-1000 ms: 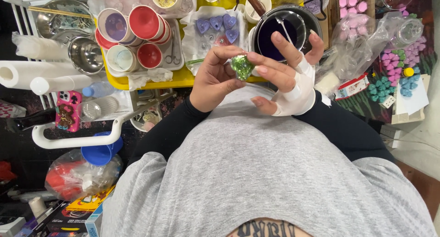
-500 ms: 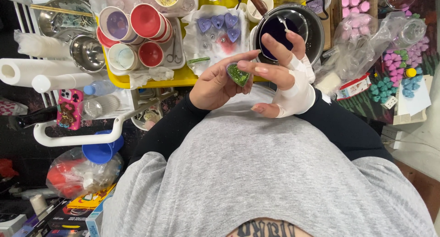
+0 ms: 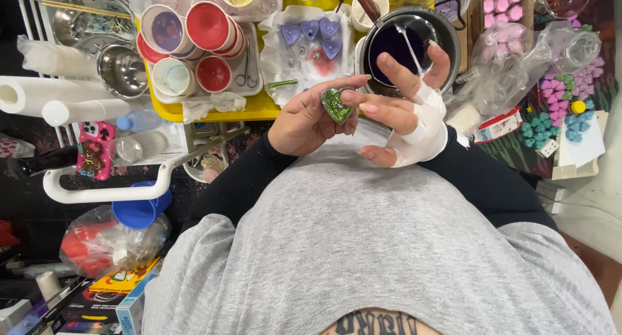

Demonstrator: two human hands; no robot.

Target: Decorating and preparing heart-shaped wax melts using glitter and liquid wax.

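Observation:
A small green glitter heart (image 3: 336, 105) is held up in front of my chest, face toward the camera. My left hand (image 3: 304, 118) grips it from the left with thumb and fingers. My right hand (image 3: 405, 111), wrapped in white bandage across the palm and wrist, touches its right edge with the fingertips. Just beyond the hands stands a dark round pot (image 3: 405, 40) of purple liquid, and a white paper (image 3: 304, 46) carrying several purple hearts.
A yellow tray (image 3: 214, 111) holds red and white cups (image 3: 207, 27) and small scissors. Metal bowls (image 3: 120, 69) and paper rolls (image 3: 39, 95) sit left on a white cart. Pink, purple and teal moulded pieces (image 3: 557, 95) and plastic bags lie at right.
The green heart has turned from a tilted, crumpled-looking angle to face the camera flat. Both hands dropped slightly and closed nearer together around it.

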